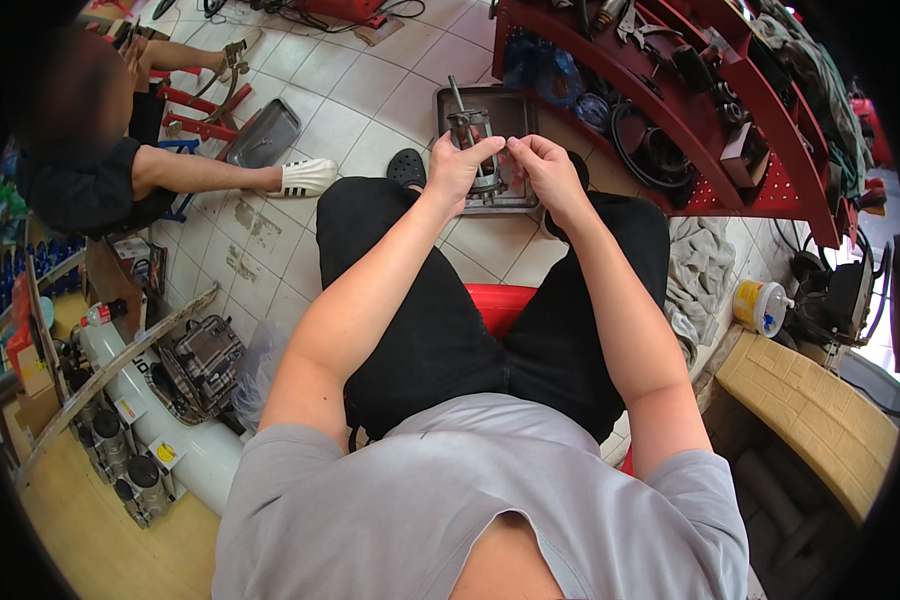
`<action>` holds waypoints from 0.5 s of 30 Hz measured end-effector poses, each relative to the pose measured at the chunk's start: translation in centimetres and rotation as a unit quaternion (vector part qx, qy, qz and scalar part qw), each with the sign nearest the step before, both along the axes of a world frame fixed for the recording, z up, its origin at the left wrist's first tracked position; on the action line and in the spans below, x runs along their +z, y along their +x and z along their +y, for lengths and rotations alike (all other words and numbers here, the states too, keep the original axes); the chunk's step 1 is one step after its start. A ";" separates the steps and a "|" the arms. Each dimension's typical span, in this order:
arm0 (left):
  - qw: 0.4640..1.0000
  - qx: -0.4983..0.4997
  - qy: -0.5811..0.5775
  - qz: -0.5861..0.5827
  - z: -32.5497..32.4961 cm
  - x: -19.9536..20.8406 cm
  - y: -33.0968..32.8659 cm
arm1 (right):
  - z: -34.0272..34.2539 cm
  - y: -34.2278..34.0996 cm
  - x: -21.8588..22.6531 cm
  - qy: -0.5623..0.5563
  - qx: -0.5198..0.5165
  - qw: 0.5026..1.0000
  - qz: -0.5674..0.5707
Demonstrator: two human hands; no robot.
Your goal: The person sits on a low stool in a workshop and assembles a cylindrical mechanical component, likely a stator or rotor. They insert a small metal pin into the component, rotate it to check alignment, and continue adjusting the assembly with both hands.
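Observation:
My left hand (454, 172) is closed around a metal cylindrical assembly (472, 125), its thumb lying across it. A thin rod (456, 92) sticks up from the assembly's far end, and reddish-brown parts show inside its frame. Close by on the right, my right hand (547, 178) has thumb and forefinger pinched together near the left thumb tip. Whatever that pinch holds is too small to make out. Both hands are over a grey metal tray (510, 208) on the tiled floor, between my feet. The assembly's lower part is partly hidden by my left hand.
A red tool rack (770, 205) with tools and round parts stands at the right. Grey rags (705, 270) and a white bucket (760, 306) are nearer. Another person (80, 180) sits at the left beside a second tray (267, 133). A white tank (195, 450) lies lower left.

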State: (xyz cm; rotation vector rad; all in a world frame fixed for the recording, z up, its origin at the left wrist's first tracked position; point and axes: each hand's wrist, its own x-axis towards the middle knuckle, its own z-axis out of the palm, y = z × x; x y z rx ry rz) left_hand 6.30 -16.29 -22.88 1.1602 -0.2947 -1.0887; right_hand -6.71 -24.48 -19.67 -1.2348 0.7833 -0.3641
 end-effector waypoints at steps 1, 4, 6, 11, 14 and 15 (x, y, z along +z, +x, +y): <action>1.000 0.003 0.006 -0.008 0.0 -0.3 0.1 | 0.1 0.0 0.4 0.000 0.001 1.000 0.001; 1.000 0.001 0.005 0.005 0.0 -0.6 0.2 | -0.1 -0.2 0.5 0.005 0.010 1.000 -0.011; 1.000 0.000 0.012 0.012 0.1 -0.4 0.2 | -0.2 -0.2 0.4 0.006 0.014 1.000 -0.017; 0.998 -0.006 0.028 0.047 0.1 0.0 0.1 | -0.5 -0.2 -1.3 -0.097 0.013 0.995 -0.029; 0.997 -0.010 0.036 0.063 0.3 0.0 0.2 | -0.1 0.0 -0.5 -0.133 0.008 0.991 -0.022; 0.997 -0.015 0.038 0.070 0.3 0.4 0.1 | -0.2 0.0 -0.6 -0.138 0.007 0.990 -0.025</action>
